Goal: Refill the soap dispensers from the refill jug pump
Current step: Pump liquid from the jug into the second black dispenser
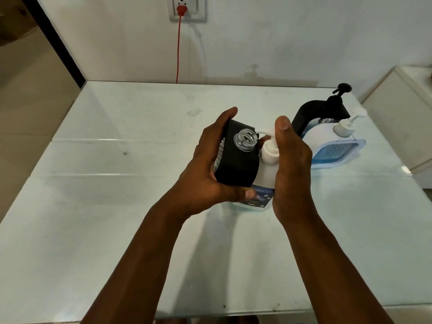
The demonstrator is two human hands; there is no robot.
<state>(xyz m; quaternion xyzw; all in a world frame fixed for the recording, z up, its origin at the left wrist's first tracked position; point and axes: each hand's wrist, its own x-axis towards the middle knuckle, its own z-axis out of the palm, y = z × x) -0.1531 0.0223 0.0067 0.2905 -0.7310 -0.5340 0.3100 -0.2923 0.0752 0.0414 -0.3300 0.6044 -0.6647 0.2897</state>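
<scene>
Above the table (117,206), the left hand (205,174) grips an open, uncapped black dispenser (236,164), likely light and slippery, while the right hand (292,164) wraps the white refill jug pump (268,153).

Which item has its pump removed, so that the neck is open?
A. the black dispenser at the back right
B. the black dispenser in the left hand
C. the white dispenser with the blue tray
B: the black dispenser held in the left hand shows a bare clear threaded neck with no pump.
</scene>
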